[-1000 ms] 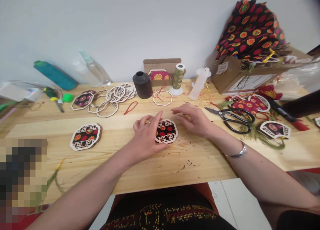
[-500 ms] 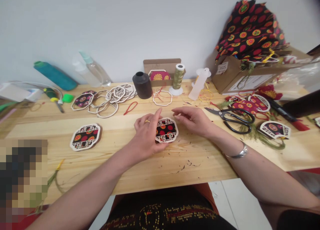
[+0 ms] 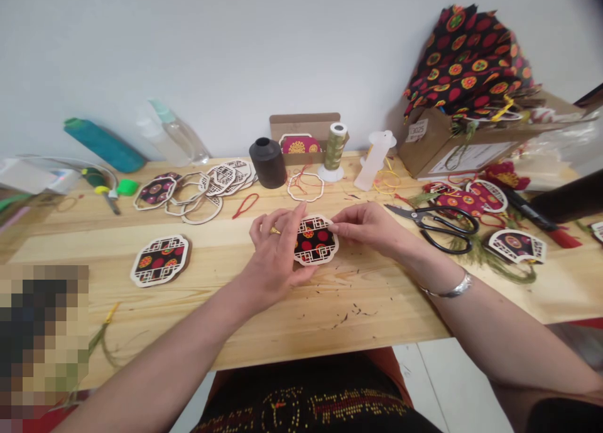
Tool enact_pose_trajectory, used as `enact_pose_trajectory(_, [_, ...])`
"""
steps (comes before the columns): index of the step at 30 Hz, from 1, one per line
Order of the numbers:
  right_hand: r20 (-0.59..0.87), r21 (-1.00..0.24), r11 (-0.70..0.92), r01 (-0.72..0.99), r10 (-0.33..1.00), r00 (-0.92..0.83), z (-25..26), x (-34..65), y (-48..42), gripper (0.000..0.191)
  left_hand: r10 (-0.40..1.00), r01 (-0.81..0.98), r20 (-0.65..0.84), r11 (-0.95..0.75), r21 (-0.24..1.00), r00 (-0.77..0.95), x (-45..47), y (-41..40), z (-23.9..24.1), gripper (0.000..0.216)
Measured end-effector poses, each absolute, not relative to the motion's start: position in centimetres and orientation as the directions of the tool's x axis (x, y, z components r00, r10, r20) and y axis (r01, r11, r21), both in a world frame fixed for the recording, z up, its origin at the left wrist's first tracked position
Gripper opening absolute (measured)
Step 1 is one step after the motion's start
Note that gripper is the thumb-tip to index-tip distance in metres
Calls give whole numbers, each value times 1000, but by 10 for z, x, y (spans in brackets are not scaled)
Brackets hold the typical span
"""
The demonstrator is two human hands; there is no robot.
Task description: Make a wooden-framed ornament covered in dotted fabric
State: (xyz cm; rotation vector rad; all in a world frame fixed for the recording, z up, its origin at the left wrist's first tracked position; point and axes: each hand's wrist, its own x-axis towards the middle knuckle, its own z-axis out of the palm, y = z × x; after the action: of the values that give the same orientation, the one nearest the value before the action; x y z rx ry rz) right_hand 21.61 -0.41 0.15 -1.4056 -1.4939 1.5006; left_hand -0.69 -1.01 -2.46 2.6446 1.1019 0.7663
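Fingers (image 3: 291, 232) of the left hand (image 3: 277, 257), part-spread, clasp a patterned plaque (image 3: 316, 243) over the desk (image 3: 386, 307), while the right hand (image 3: 370, 227), nearly closed, seemingly pinches its rim at two o'clock. Scissors (image 3: 417, 215) lie at three o'clock.

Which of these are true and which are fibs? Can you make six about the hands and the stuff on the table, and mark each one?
1. The left hand and the right hand touch the same patterned piece. True.
2. The right hand holds the scissors. False: the scissors lie on the table.
3. The bracelet is on the right arm. True.
4. The ring is on the right hand. False: the ring is on the left hand.
5. The green spool stands to the right of the black spool. True.
6. The spotted cloth is spread flat under the hands. False: the spotted cloth is heaped up by the box.
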Motion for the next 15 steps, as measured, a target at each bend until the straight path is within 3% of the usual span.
enact_pose_trajectory(6, [-238,-961,-194,197,943,-233,-1,215,-5,33,705,619,404,-707,342,583,-7,-10,-26,102])
enact_pose_trajectory(10, [-88,-980,-57,192,984,-157,-3,214,-6,28,703,607,503,-701,374,502,-8,-10,-22,98])
enact_pose_trajectory(13, [186,-903,197,382,980,-66,-7,213,-9,21,836,563,450,-546,620,316,-8,-11,-15,66])
enact_pose_trajectory(15, [439,-692,405,598,893,-97,-11,212,-11,17,951,427,183,-277,861,248,-7,-12,-11,51])
